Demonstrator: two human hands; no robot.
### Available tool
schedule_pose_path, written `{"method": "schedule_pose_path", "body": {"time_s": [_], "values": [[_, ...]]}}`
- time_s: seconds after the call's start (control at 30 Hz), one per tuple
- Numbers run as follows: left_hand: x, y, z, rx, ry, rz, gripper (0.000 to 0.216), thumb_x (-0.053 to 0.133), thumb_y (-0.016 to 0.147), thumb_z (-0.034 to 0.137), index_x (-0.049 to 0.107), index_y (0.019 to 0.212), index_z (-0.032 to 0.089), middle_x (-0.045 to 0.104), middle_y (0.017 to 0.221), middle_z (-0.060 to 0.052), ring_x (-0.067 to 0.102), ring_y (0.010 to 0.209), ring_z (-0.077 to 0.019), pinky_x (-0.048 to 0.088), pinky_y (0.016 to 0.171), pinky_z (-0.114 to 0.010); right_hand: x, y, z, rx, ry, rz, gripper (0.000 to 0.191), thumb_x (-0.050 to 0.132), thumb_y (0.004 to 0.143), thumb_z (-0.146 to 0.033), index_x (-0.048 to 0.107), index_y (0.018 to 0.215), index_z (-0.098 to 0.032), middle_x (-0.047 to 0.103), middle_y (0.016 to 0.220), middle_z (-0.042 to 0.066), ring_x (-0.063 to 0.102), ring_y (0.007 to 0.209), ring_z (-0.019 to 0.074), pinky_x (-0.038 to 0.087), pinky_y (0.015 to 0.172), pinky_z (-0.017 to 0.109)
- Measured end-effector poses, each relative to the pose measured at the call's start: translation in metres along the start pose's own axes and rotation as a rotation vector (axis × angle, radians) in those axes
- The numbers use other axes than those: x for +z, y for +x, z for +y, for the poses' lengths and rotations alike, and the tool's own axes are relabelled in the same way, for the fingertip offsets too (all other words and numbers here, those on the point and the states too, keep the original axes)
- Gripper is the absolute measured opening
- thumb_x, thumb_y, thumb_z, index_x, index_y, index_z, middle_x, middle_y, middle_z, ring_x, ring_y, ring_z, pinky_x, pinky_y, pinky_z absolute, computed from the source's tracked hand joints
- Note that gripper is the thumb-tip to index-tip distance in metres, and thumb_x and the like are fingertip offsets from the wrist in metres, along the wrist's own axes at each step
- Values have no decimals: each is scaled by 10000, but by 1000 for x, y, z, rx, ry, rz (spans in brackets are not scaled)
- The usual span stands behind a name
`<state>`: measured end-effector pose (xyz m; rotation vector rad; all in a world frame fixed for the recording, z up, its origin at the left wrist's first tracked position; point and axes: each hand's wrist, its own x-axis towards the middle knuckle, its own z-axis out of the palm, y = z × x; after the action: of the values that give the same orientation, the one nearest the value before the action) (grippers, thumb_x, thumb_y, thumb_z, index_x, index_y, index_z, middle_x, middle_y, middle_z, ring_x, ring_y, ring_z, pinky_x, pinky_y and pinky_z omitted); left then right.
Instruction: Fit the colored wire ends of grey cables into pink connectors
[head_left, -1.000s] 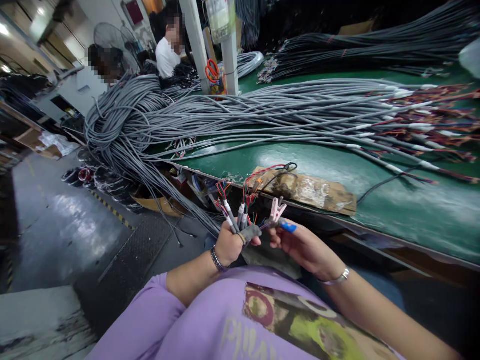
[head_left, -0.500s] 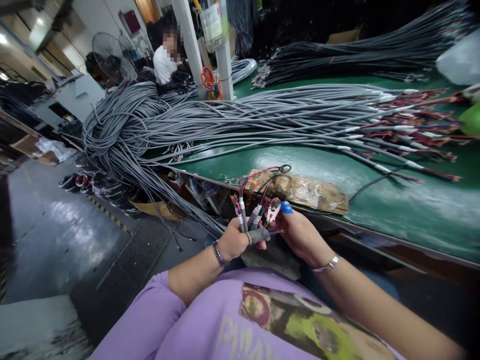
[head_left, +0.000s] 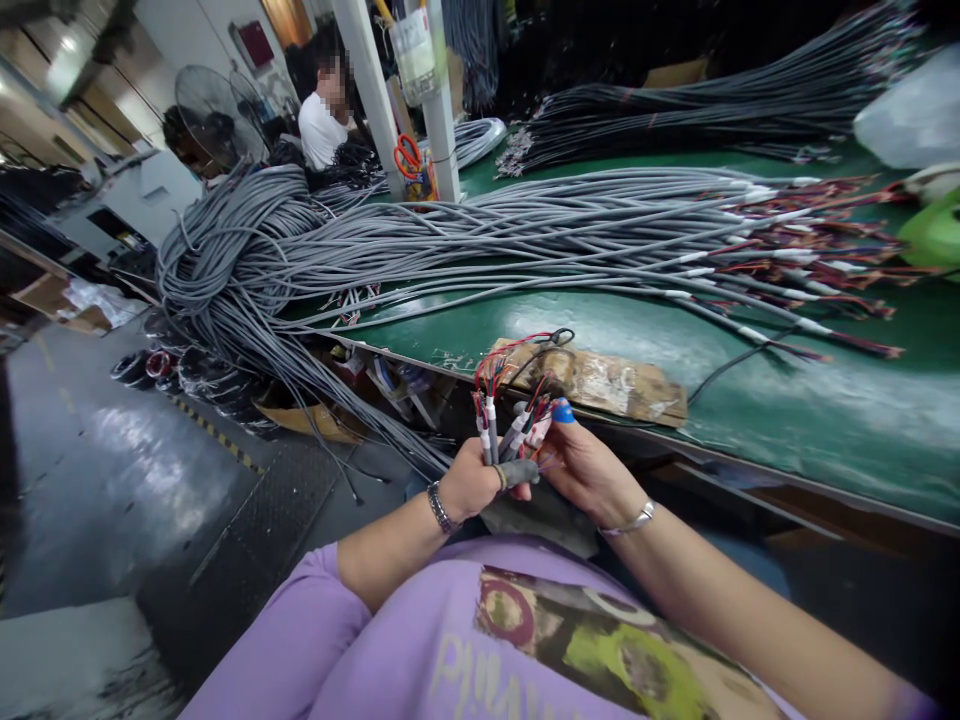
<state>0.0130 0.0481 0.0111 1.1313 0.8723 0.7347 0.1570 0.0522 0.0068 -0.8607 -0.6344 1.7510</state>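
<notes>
My left hand point(head_left: 478, 480), with a grey cover on its thumb, is closed round several grey cables point(head_left: 491, 440). Their white-banded ends point up, and thin coloured wires point(head_left: 491, 375) fan out above them. Close beside it on the right, my right hand point(head_left: 589, 462) has blue tape round the thumb. Its fingers are pinched at the coloured wires point(head_left: 541, 405) of the rightmost cable ends, by a pinkish-white piece point(head_left: 538, 432). The fingertips partly hide what they grip.
A green table point(head_left: 787, 420) carries a long bundle of grey cables point(head_left: 480, 225). At its near edge lies a worn, tape-covered board point(head_left: 622, 385) with a black cord. Black cables point(head_left: 675, 115) lie behind. A post point(head_left: 442, 140) stands mid-table; a person in white point(head_left: 321, 130) sits beyond.
My right hand has come slightly left, nearer the cables in my left hand. The left hand keeps its grip. The whole view has shifted a little.
</notes>
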Motion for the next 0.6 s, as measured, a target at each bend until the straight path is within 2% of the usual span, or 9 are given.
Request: {"method": "schedule_pose_path", "body": {"time_s": [0.13, 0.3, 0.47, 0.6], "values": [[0, -6, 5, -11, -10, 26, 401, 776, 628, 482, 616, 640, 115, 607, 516, -23, 528, 454, -105, 420, 507, -245, -4, -2, 1, 49, 122, -2, 510, 569, 733, -723, 615, 769, -217, 631, 674, 24, 579, 621, 178, 476, 610, 308], [2, -19, 10, -6, -33, 80, 400, 792, 614, 469, 596, 643, 122, 607, 512, -16, 529, 450, -105, 425, 505, -245, -8, -7, -2, 109, 187, -19, 426, 638, 740, -640, 645, 789, -217, 634, 744, 15, 552, 627, 143, 461, 585, 266], [4, -23, 8, 50, -26, 156, 394, 768, 645, 484, 605, 650, 126, 617, 522, -18, 542, 462, -107, 429, 512, -241, -6, -9, -1, 45, 106, -17, 277, 709, 747, -467, 668, 835, -207, 614, 722, 9, 528, 627, 134, 459, 592, 257], [6, -20, 10, 81, 18, 178, 387, 742, 681, 484, 607, 619, 127, 608, 519, -17, 547, 475, -108, 446, 527, -242, -4, -9, 2, -6, 105, 2, 352, 720, 719, -524, 674, 864, -206, 611, 705, 5, 527, 619, 132, 474, 598, 264]]}}
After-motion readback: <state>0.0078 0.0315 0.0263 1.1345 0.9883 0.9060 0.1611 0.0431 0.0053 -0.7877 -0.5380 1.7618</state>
